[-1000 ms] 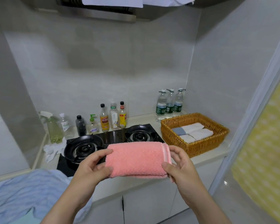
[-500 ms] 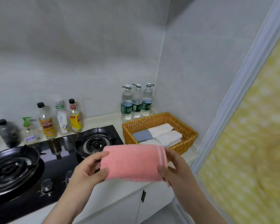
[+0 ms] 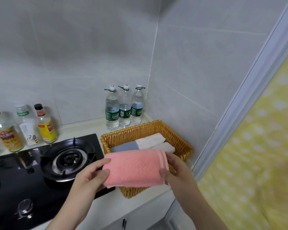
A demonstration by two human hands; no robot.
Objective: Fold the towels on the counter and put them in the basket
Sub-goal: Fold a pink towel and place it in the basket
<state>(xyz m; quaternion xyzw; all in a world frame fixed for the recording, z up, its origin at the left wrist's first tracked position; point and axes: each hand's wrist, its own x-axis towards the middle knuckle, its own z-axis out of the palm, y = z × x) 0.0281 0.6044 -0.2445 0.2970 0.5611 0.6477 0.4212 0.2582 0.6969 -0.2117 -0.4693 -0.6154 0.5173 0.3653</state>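
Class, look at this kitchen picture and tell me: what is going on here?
A person holds a folded pink towel, the left hand gripping one end and the right hand the other, just in front of the wicker basket beside the gas stove. The basket already holds a folded grey towel and white towels. The pink one is not yet in it.

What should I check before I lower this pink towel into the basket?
1. Fold: the pink towel is a neat rectangle: ok.
2. Grip: left hand and right hand pinch its two ends: ok.
3. Position: it hangs over the basket, above the front half: ok.
4. Free space in front: cannot tell, the towel hides it; the grey towel and white towels lie at the back.
5. Burner unlit: ok, no flame shows.
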